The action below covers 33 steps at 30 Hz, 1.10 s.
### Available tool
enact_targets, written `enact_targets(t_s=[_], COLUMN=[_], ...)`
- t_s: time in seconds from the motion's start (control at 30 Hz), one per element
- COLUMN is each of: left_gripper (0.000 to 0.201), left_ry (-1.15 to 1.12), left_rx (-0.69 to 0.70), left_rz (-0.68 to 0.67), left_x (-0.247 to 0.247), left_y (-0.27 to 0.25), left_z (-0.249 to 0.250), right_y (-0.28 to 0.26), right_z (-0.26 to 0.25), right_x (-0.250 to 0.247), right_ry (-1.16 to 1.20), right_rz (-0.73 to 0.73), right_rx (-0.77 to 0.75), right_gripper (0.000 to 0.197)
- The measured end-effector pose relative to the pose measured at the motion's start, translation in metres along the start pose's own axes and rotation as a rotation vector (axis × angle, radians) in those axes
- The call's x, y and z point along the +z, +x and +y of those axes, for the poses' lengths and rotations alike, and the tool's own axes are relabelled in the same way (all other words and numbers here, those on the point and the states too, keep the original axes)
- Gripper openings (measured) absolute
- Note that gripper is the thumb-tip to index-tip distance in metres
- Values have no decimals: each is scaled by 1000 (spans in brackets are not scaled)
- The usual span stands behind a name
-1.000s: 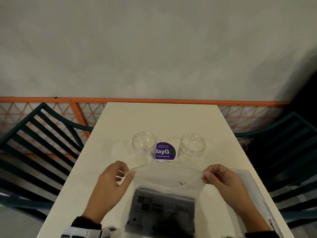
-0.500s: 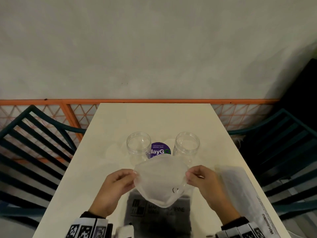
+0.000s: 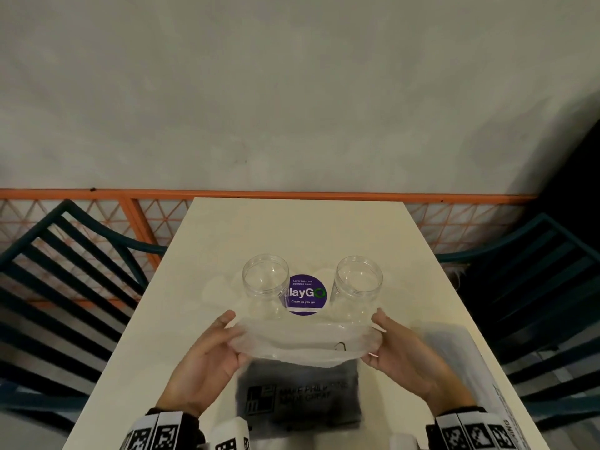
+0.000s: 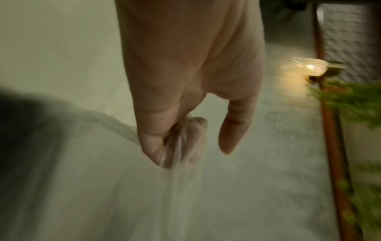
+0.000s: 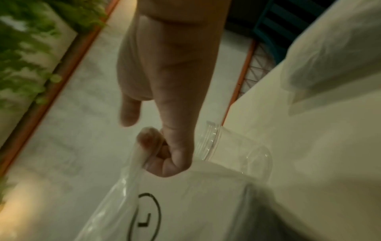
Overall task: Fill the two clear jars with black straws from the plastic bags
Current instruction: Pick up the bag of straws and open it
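Two clear jars stand open and upright mid-table, the left jar (image 3: pixel 265 280) and the right jar (image 3: pixel 358 284); both look empty. In front of them I hold a clear plastic bag (image 3: pixel 302 344) by its mouth, stretched wide between my hands. Its lower part holds a dark, blurred mass (image 3: pixel 298 394) with a printed label. My left hand (image 3: pixel 235 336) pinches the left edge of the film (image 4: pixel 179 146). My right hand (image 3: pixel 373 336) pinches the right edge (image 5: pixel 134 163), close to the right jar (image 5: pixel 233 146).
A round purple sticker (image 3: pixel 305 295) lies on the white table (image 3: pixel 292 228) between the jars. A second plastic bag (image 3: pixel 454 355) lies by the table's right edge. Dark slatted chairs (image 3: pixel 65 287) flank the table, and an orange railing (image 3: pixel 259 193) runs behind it.
Half a second ago my hands were close together with the bag top bunched upward. They have moved apart and pulled the mouth wide and flat.
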<state>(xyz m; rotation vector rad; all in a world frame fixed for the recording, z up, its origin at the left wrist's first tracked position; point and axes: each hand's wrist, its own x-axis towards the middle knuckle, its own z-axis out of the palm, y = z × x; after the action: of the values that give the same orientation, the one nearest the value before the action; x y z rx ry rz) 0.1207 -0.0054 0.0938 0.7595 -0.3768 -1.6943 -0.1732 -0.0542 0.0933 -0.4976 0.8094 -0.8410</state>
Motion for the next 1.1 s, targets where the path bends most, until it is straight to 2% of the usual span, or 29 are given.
enact_targets(t_s=[0.1,0.17,0.23,0.3,0.37,0.47,0.6,0.7,0.77,0.8,0.87,0.9,0.93,0.97,1.03,1.1], left_gripper=[46,31,21,17,15,11,16,16,20,30,52,54,54,52,45,47], left_ry=[412,806,1154,1314,1348,1185,638,340,177,119,52,34,23,11,-1,56], left_rx=[76,176,322,406,389,291,40,-92,-121,-123,-137,-138,-137,-135,-110,-60], left_rz=[181,331,446,497,504,418,202,131,105,88,34,13,-2,-14,-27,-14], left_x=[3,5,5,5,2,-3,5,7,0,-5,-13,-15,-16,-13,-5,1], left_y=[2,3,2,0,-2,-1,1,2,4,4,3,2,1,-1,-6,-10], left_z=[1,-3,-7,-5,-3,-5,-9,-8,-3,-1,4,6,7,7,8,9], right_y=[-2,-4,-4,-4,-6,-4,1,5,6,5,1,-1,-3,-6,-8,-10], right_z=[4,6,5,2,1,7,12,12,10,8,3,1,0,-2,-4,-4], right_x=[10,19,24,23,21,20,31,37,29,25,21,22,23,27,33,35], right_ry=[-348,-723,-919,-979,-1079,-986,-618,-273,14,112,222,236,236,209,158,25], right_rz=[93,265,403,473,487,430,300,177,100,69,40,52,66,84,89,61], right_rx=[-87,-219,-356,-444,-458,-366,-202,-18,37,41,36,33,36,48,56,20], right_gripper=[23,17,13,11,10,11,15,18,39,54,73,74,68,52,7,19])
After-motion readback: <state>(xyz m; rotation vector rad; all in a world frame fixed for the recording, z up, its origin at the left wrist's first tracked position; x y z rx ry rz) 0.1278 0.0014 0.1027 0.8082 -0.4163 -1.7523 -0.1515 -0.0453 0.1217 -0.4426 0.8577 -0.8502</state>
